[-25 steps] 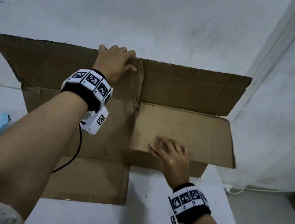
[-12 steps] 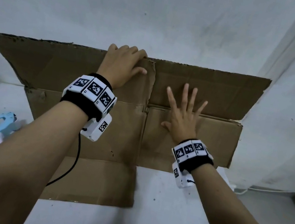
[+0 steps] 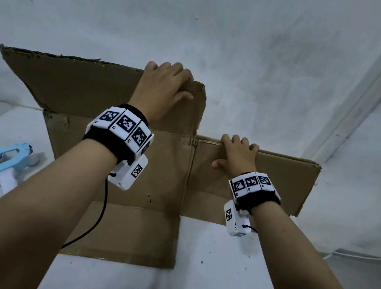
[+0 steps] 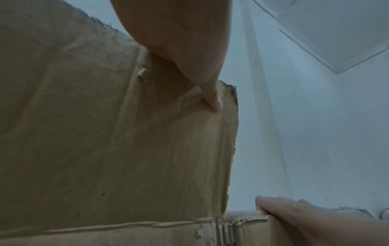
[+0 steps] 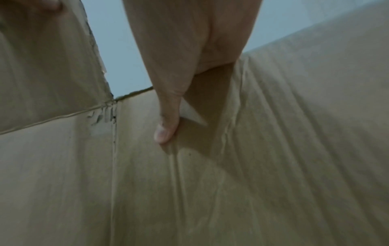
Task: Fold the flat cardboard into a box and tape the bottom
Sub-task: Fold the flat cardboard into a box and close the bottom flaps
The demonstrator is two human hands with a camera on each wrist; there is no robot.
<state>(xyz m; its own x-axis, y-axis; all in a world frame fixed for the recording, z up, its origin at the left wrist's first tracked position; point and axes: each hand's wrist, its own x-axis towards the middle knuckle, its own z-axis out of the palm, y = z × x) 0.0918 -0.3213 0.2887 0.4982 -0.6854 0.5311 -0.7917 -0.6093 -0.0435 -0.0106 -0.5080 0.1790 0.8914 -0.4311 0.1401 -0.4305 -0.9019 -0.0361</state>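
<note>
The brown cardboard (image 3: 167, 170) stands upright on the white table (image 3: 214, 263), its lower left flap lying flat toward me. My left hand (image 3: 166, 89) grips the top edge of the upright left flap (image 3: 72, 87), fingers curled over it and thumb (image 4: 212, 98) pressed on the near face. My right hand (image 3: 238, 155) grips the folded top edge of the right panel (image 3: 284, 184), fingers hooked over, thumb (image 5: 166, 129) on the near face. The right upper flap is bent back out of sight. A blue tape dispenser (image 3: 1, 159) lies at the table's left.
A pale wall (image 3: 228, 36) rises right behind the cardboard, with a corner moulding (image 3: 374, 80) at the right. The table's right edge drops to a floor where a white cable (image 3: 355, 255) runs. A black wire (image 3: 97, 219) hangs from my left wrist unit.
My right hand rose from flat on the right panel to its top edge, and the right upper flap has gone back behind. My left hand kept its hold on the left flap.
</note>
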